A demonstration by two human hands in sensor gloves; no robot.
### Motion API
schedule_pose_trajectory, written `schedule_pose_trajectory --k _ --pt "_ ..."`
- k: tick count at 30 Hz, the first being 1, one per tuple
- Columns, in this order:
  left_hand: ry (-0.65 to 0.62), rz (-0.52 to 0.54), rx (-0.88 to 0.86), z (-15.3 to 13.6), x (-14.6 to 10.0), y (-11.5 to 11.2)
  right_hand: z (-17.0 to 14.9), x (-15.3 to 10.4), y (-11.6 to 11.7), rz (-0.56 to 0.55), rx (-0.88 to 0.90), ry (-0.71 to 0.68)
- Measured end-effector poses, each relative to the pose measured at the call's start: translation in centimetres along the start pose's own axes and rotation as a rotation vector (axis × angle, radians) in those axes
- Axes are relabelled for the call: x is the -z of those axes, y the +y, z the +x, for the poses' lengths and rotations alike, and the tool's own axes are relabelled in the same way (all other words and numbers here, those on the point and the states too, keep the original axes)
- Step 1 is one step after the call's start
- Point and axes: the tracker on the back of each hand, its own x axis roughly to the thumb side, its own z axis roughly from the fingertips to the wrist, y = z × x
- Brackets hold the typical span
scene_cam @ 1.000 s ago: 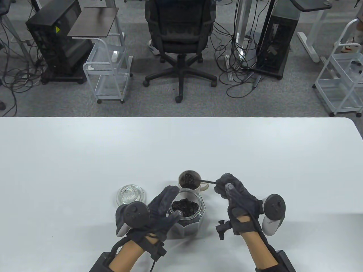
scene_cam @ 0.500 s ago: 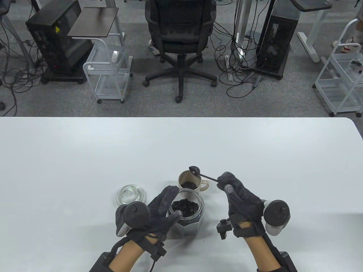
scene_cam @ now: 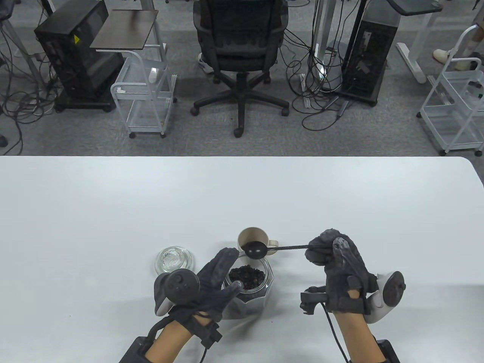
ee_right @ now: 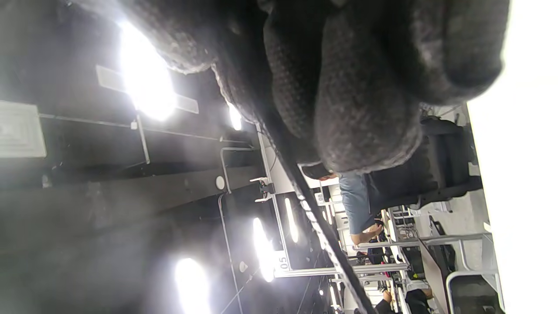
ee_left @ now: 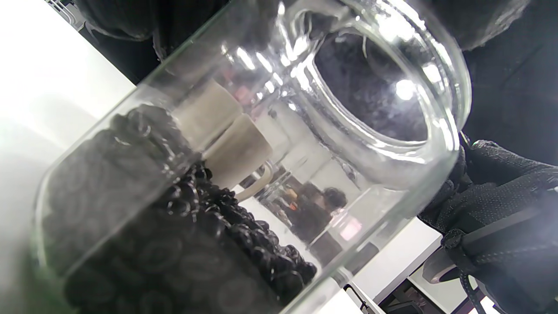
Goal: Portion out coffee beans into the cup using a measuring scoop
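Observation:
A glass jar (scene_cam: 249, 283) of dark coffee beans (scene_cam: 247, 277) stands near the table's front, and my left hand (scene_cam: 215, 280) holds its side, fingers curved round the glass. Just behind it stands a beige cup (scene_cam: 252, 238) with a handle on its right. My right hand (scene_cam: 334, 257) pinches the thin black handle of the measuring scoop (scene_cam: 255, 249), whose round bowl hangs between the cup's near rim and the jar's mouth. The left wrist view is filled by the jar (ee_left: 244, 174) and its beans (ee_left: 174, 235). The right wrist view has the scoop's handle (ee_right: 322, 235) running out from my curled fingers (ee_right: 362, 109).
The jar's glass lid (scene_cam: 173, 259) lies on the white table (scene_cam: 113, 211) to the left of the jar. Behind the table's far edge stand an office chair (scene_cam: 240, 49), wire carts and computer towers.
My right hand moved right and toward me, swinging the scoop from inside the cup, up over its far rim, then back to the jar's mouth. The left hand and jar stayed still.

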Motion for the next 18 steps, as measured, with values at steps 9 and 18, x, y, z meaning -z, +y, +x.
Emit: schedule_pose_trajectory --k 9,18 --pt "0.001 -0.003 -0.002 0.0 0.0 0.0 2.0 -0.9 2.6 0.164 -0.224 -0.220" --pt "0.001 -0.003 -0.002 0.0 0.0 0.0 2.2 -2.3 5.5 0.352 -0.458 -0.391"
